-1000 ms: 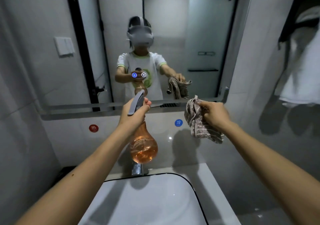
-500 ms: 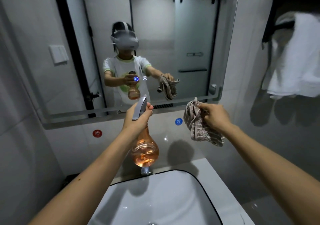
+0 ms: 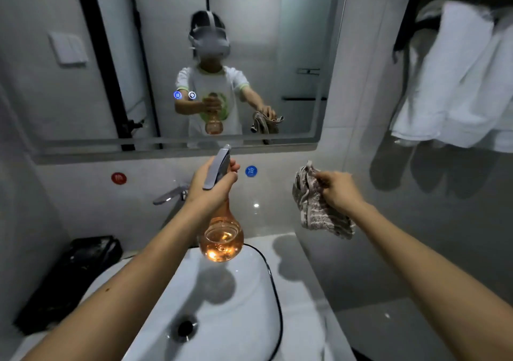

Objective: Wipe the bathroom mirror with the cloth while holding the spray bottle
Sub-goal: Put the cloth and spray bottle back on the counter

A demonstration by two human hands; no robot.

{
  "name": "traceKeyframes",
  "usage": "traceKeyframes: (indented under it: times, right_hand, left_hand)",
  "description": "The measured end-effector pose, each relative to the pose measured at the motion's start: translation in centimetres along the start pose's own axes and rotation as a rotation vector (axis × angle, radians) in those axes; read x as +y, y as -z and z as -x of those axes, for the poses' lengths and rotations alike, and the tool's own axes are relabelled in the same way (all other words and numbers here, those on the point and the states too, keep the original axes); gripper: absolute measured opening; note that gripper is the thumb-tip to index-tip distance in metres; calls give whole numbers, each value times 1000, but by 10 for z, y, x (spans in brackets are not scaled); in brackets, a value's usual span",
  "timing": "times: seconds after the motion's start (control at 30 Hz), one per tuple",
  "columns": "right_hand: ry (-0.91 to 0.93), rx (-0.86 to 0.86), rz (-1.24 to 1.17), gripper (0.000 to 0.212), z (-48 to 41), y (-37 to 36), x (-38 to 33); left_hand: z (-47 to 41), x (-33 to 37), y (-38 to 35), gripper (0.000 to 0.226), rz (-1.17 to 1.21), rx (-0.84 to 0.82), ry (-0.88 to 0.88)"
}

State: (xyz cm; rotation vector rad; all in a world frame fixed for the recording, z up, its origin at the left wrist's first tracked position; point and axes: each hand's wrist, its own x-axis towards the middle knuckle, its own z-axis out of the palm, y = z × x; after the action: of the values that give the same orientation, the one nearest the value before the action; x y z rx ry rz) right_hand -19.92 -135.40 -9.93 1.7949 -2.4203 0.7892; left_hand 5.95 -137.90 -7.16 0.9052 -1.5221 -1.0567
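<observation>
- Gripping the spray bottle [image 3: 221,233] in my left hand [image 3: 211,184]: fingers wrapped tight around the neck, grey trigger head sticking up above the fist, nozzle end pointing at the mirror [image 3: 155,55].
- Bottle hangs upright, round clear belly below my fist, orange liquid inside, belly over the back edge of the sink [image 3: 249,305].
- My right hand [image 3: 337,191] pinches the cloth [image 3: 316,208]: fingers closed on the top bunch, rest of the patterned cloth dangles below the hand.
- Cloth is held in the air, below the mirror's lower right corner and apart from the glass; not touching the wall or the counter [image 3: 313,291].
- Both arms stretched forward, hands well apart, bottle left of the cloth.
- Mirror shows my reflection holding bottle and cloth; two small lit touch icons [image 3: 184,95] glow on the glass.
- Wall below the mirror: red round sticker [image 3: 118,178] on the left, blue round sticker [image 3: 251,171] just right of my left hand.
- Chrome tap [image 3: 169,196] sticks out left of my left wrist, above the sink.
- Sink drain [image 3: 185,328] visible near the bottom.
- Black bag [image 3: 75,271] lies left of the sink.
- White towels [image 3: 458,82] hang at upper right.
</observation>
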Motion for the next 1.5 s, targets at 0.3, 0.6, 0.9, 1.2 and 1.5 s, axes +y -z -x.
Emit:
traceKeyframes:
  times: [0.3,0.6,0.9,1.2,1.5]
  right_hand:
    - [70,-275,55,39,62,-46,85]
    - [61,-593,98,45,171,-123,123]
    - [151,-668,42,43,223,-181,148]
    - [-62,-842,110,90,278,-197,167]
    - [-278,-793,-38,67,290,-213,172]
  left_hand:
    - [90,-33,-91,21,-47,8,30]
    - [186,-96,-117,27,-192,34,117]
    - [243,-153,-132,26,-190,-94,5]
    - [267,-190,-134,31,-197,-159,107]
    - [271,-228,-136,32,-238,-52,276]
